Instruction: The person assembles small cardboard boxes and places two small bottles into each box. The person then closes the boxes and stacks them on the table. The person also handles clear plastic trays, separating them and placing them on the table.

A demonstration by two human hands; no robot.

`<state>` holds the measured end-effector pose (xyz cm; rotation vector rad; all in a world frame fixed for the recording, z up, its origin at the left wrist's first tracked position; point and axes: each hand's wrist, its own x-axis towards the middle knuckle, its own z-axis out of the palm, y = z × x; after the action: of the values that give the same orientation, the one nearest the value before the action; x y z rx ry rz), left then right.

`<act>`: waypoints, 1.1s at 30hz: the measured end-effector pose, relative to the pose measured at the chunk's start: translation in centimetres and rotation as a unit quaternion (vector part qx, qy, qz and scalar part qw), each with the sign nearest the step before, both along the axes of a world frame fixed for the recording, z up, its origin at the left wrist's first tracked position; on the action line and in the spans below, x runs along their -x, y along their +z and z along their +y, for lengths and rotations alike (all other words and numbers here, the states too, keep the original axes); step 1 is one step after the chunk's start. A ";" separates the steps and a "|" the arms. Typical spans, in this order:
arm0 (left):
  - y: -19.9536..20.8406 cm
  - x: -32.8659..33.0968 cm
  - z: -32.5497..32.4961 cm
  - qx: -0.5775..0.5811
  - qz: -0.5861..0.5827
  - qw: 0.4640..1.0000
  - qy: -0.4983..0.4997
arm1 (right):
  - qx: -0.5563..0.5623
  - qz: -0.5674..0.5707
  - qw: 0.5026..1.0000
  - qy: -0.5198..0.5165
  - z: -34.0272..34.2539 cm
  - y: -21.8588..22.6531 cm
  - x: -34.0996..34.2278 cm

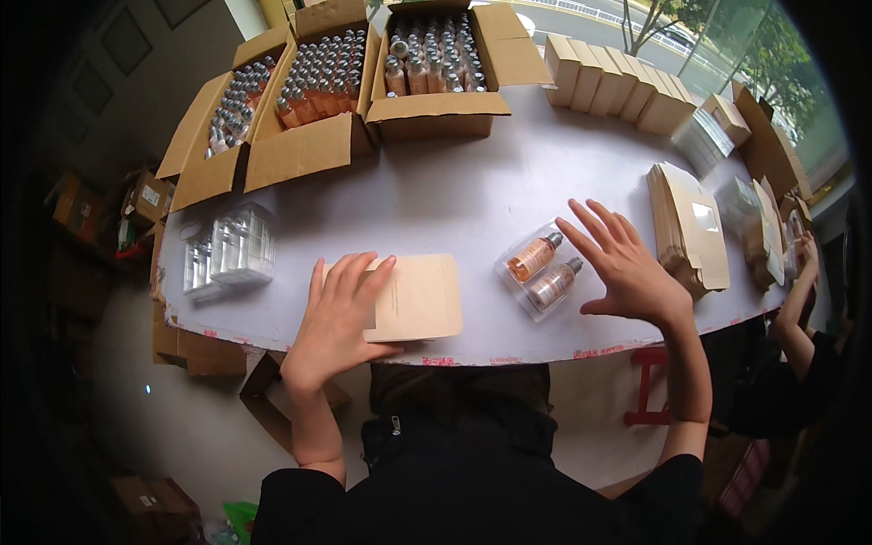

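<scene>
My left hand [341, 304] lies with spread fingers over the left part of a flat kraft-paper box [425, 295] near the table's front edge. To the right, a clear plastic tray [538, 307] holds two small bottles side by side, one with orange liquid [530, 262] and one paler [552, 285], both with grey caps. My right hand [627, 268] hovers at the tray's right side, fingers wide apart, with nothing in it. Whether its fingertips touch the tray, I cannot tell.
Open cartons [304, 154] of capped bottles line the back left. Clear empty trays [232, 250] are stacked at the left. Upright kraft boxes [618, 82] stand at the back right, with a stack of flat boxes [695, 227] nearer. A co-worker's arm [799, 309] reaches in at far right.
</scene>
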<state>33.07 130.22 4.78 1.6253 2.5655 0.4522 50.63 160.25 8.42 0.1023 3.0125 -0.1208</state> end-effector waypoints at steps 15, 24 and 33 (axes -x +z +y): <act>-4.1 -0.1 -0.3 -0.333 -0.359 0.872 -0.017 | 0.202 0.139 0.969 0.025 -3.7 -4.0 1.0; -2.3 -1.6 1.6 -0.175 -0.096 0.980 -0.004 | 0.246 0.258 0.933 -0.040 -8.2 -3.3 1.0; -0.9 -2.7 3.6 -0.058 -0.014 0.995 -0.084 | 0.301 0.174 0.938 -0.010 -8.0 -4.5 0.7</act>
<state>35.81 133.83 3.90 1.8392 2.3968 0.6139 49.97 152.24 3.92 0.0539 3.1453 -1.1582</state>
